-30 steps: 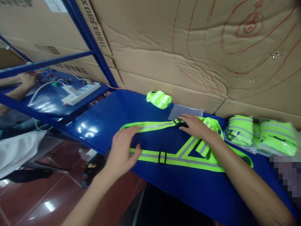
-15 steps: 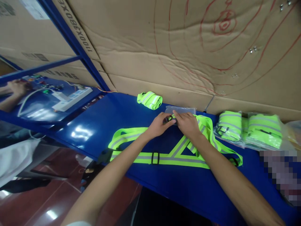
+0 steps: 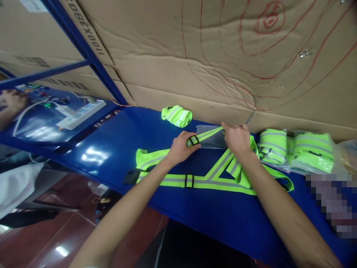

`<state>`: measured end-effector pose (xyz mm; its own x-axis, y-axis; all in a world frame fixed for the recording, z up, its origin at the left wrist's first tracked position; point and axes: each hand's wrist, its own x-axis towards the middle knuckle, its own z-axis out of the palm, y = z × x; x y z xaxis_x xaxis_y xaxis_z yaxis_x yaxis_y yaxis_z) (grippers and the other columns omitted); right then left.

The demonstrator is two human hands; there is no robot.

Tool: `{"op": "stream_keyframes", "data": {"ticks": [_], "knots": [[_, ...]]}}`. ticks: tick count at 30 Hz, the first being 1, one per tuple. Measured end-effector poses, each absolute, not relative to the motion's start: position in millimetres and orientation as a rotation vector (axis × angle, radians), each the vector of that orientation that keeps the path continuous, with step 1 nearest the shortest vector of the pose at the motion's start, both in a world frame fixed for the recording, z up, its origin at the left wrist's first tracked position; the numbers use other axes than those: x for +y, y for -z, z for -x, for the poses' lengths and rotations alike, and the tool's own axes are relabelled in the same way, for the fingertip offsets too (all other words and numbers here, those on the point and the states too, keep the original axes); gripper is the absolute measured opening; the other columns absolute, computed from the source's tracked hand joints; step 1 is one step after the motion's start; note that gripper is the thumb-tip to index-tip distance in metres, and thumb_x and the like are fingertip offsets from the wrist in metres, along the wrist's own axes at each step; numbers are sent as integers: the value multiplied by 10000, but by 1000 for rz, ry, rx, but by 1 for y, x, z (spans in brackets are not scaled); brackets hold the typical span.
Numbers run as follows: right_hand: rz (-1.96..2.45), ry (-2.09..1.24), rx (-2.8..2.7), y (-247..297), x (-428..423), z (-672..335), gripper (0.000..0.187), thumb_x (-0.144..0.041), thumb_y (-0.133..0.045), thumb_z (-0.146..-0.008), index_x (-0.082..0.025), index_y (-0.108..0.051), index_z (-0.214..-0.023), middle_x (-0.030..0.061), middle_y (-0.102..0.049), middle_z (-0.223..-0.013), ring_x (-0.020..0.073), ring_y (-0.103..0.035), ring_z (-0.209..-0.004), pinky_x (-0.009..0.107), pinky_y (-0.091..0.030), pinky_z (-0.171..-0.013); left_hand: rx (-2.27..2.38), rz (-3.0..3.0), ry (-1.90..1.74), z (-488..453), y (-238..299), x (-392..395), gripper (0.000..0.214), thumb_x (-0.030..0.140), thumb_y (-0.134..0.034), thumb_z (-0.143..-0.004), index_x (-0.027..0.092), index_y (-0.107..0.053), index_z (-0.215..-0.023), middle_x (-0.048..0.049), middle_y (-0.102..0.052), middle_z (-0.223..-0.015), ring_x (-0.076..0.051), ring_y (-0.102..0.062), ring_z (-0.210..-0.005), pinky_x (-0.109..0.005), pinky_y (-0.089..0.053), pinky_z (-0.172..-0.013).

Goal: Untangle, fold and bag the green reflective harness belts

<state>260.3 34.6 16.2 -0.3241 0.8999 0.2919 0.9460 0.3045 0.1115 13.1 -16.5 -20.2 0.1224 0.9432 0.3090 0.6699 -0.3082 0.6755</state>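
A neon-yellow reflective strap (image 3: 209, 133) with a grey stripe is stretched between my hands. My left hand (image 3: 181, 149) pinches it beside a black slide buckle (image 3: 194, 140). Its other end is gripped in the fingers of my right hand (image 3: 237, 138), up and to the right. Below, the rest of the reflective harness (image 3: 223, 184) lies spread on the blue table, with a second black buckle (image 3: 189, 181) on its lower band. Part of it is hidden under my right forearm. A clear plastic bag (image 3: 213, 141) lies flat behind the stretched strap.
A rolled reflective harness (image 3: 177, 116) sits near the cardboard wall (image 3: 156, 82). Bagged harnesses (image 3: 314, 152) stand at the right on the blue table (image 3: 111, 126). At the left, beyond a blue frame (image 3: 97, 74), are a white power strip (image 3: 80, 114) and another person's hands (image 3: 15, 101).
My right hand has moved right, away from my left, drawing the strap out taut between them. The buckle by my left hand now shows clearly. The view has shifted slightly.
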Motion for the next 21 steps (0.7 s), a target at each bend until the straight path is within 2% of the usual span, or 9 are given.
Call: {"op": "stream_keyframes", "data": {"ticks": [4, 6, 9, 11, 13, 15, 16, 19, 21], "knots": [[1772, 373, -2369, -21, 37, -268, 461, -105, -377, -1005, -101, -696, -1339, 231, -790, -988, 341, -722, -1018, 484, -363, -958, 1589, -2094, -958, -11, 20, -21, 404, 407, -777, -891, 241, -684, -1247, -92, -679, -1212, -280, -676, -1128, -426, -518, -1013], [1756, 339, -2410, -21, 35, -270, 444, -83, -403, -978, -81, -714, -1294, 259, -779, -1052, 376, -708, -1086, 529, -372, -994, 1596, -2121, -935, -11, 21, -23, 409, 410, -773, -898, 237, -680, -1256, -96, -674, -1227, -283, -675, -1142, -425, -518, -1012], [1617, 254, -2566, -18, 27, -266, 510, -102, -537, -920, -107, -643, -1418, 264, -651, -1424, 408, -573, -1364, 591, -322, -1135, 1606, -2162, -892, -12, 23, -24, 420, 393, -780, -897, 232, -674, -1270, -99, -668, -1250, -296, -665, -1178, -436, -508, -1021], [1472, 185, -2682, -17, 19, -256, 710, -167, -651, -882, -185, -493, -1574, 187, -459, -1647, 367, -423, -1518, 566, -262, -1230, 1607, -2193, -863, -13, 24, -25, 432, 383, -783, -897, 231, -666, -1284, -102, -664, -1265, -303, -655, -1199, -442, -498, -1019], [1281, 81, -2757, -15, 11, -242, 826, -225, -702, -879, -226, -382, -1640, 125, -355, -1718, 314, -333, -1579, 517, -212, -1286, 1600, -2229, -840, -14, 24, -26, 447, 375, -777, -904, 234, -649, -1308, -107, -656, -1290, -307, -638, -1229, -439, -488, -1015], [1124, -20, -2774, -14, 5, -227, 773, -249, -672, -930, -205, -372, -1641, 122, -386, -1701, 294, -333, -1578, 501, -177, -1308, 1597, -2265, -815, -15, 24, -29, 458, 356, -759, -919, 237, -626, -1341, -115, -644, -1318, -310, -617, -1260, -435, -476, -1009], [1084, -60, -2770, -12, 3, -221, 708, -247, -644, -959, -179, -404, -1622, 145, -455, -1654, 304, -384, -1545, 516, -183, -1304, 1602, -2280, -803, -15, 24, -30, 461, 342, -749, -927, 236, -616, -1355, -120, -639, -1328, -315, -607, -1274, -437, -468, -1009], [1109, -129, -2763, -6, 3, -213, 500, -270, -597, -1009, -137, -576, -1490, 190, -679, -1359, 344, -599, -1309, 547, -361, -1183, 1617, -2315, -761, -13, 24, -35, 454, 337, -738, -938, 227, -613, -1360, -123, -642, -1322, -324, -603, -1277, -442, -448, -1015], [1125, -176, -2765, -2, 7, -217, 419, -325, -599, -1022, -147, -662, -1397, 177, -710, -1208, 334, -651, -1165, 492, -466, -1045, 1613, -2327, -738, -11, 23, -37, 448, 366, -747, -937, 222, -623, -1343, -114, -654, -1301, -316, -616, -1261, -435, -443, -1015]]}}
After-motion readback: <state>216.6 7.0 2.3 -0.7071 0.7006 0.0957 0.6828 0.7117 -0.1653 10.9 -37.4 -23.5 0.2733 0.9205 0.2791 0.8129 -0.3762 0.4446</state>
